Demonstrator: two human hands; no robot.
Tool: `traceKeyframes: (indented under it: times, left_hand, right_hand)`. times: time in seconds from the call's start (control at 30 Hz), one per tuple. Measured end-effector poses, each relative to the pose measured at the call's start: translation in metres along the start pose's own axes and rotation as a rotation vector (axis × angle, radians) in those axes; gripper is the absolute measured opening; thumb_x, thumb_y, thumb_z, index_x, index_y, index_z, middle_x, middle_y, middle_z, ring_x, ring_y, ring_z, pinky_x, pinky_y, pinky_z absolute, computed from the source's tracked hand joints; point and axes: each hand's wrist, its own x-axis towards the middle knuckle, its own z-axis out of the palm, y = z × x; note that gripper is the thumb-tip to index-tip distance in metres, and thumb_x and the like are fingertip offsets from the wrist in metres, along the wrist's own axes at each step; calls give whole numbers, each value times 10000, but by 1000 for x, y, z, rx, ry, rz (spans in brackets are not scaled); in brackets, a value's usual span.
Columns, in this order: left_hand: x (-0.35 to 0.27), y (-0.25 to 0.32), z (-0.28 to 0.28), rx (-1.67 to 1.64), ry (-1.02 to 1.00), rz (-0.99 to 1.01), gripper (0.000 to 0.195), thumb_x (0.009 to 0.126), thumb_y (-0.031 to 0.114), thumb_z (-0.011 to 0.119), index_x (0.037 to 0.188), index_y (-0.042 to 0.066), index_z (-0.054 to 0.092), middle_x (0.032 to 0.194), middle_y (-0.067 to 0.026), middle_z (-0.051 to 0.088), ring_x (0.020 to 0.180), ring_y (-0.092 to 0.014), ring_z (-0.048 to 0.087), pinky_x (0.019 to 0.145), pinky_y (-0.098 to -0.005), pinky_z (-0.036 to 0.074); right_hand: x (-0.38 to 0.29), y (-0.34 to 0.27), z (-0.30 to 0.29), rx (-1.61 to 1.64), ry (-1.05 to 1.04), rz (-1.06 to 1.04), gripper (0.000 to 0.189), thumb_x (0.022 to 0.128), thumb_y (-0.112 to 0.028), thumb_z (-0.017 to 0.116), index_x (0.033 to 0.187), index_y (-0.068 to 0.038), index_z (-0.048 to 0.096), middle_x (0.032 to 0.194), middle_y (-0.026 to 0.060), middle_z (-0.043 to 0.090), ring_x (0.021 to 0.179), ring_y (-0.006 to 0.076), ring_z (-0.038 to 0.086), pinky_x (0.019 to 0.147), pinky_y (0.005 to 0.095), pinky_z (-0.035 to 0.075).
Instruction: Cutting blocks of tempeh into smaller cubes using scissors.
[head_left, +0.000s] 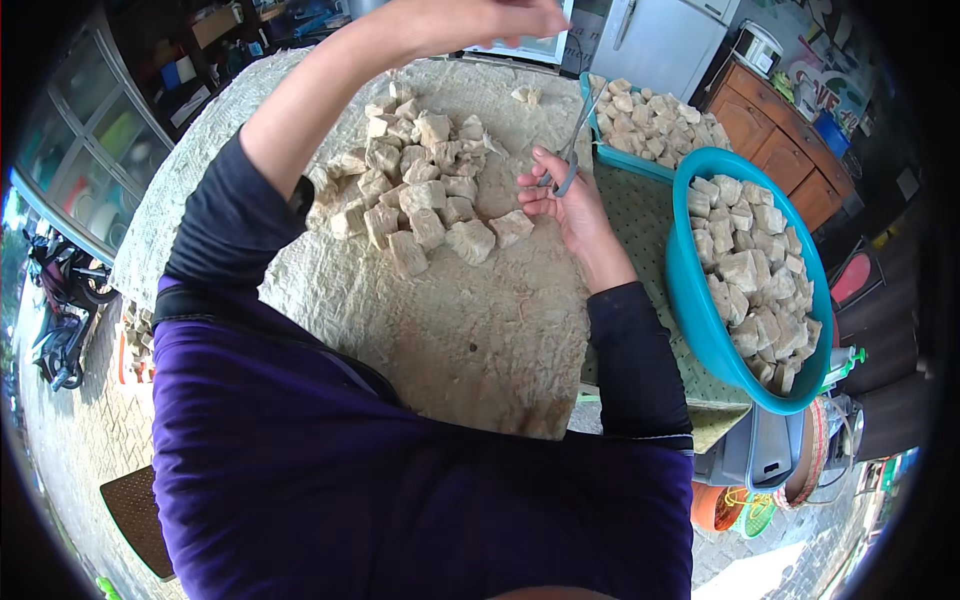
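Observation:
My right hand (574, 202) holds a pair of scissors (568, 161) by the grey handles, blades pointing up and away from me. Left of it, a pile of pale, fibrous chunks (424, 196) is heaped on a rough, off-white woven cloth (480, 352). My left hand (510, 21) reaches across the far side of the cloth at the picture's top edge, which cuts part of it off. Whether it pinches anything cannot be made out. Closest below it, a small pale piece (527, 95) lies apart from the pile.
On the right stands an oval turquoise basin (679, 281) full of similar chunks. Behind it is a turquoise tray (634, 166) of more chunks, beside a wooden cabinet (780, 146). A dotted green cover (634, 210) lies under them. A motorcycle (64, 315) is parked far left.

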Motion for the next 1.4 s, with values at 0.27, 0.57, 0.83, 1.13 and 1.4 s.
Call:
traceKeyframes:
  times: [0.27,0.57,0.83,1.13,1.4]
  left_hand:
    - [-131,-96,13,-162,-283,-245,328,786,132,681,1108,153,629,978,-30,639,660,-76,554,597,-224,478]
    - [-110,-81,32,-288,-584,-30,563,637,21,731,1158,184,598,1189,-22,520,809,-118,507,692,-250,477]
    - [-102,-116,46,-651,-461,-249,290,706,54,739,937,35,566,1057,-71,596,858,-117,560,724,-245,485]
    - [-105,-129,50,-1226,22,-396,405,770,89,701,1140,84,536,825,-17,619,692,-84,595,577,-198,497]
    - [-107,-129,40,-1047,89,-459,154,855,134,478,881,57,609,886,-56,595,727,-121,597,672,-275,519]
  right_hand:
    - [-3,-4,1,-29,40,-32,395,773,-393,684,847,-33,539,814,130,623,624,170,635,518,260,527]
    - [-2,-3,2,-19,61,-33,383,785,-374,678,853,-22,543,826,147,625,632,177,639,516,252,535]
    - [-2,-4,3,2,56,-14,380,789,-372,674,860,-20,552,823,151,627,634,176,641,510,255,537]
    - [-6,-4,6,-70,45,-59,429,792,-441,654,862,-34,541,822,138,619,631,170,636,522,251,527]
    - [-7,-5,6,-79,60,-60,431,786,-438,665,860,-33,539,819,133,616,629,165,634,520,253,528]
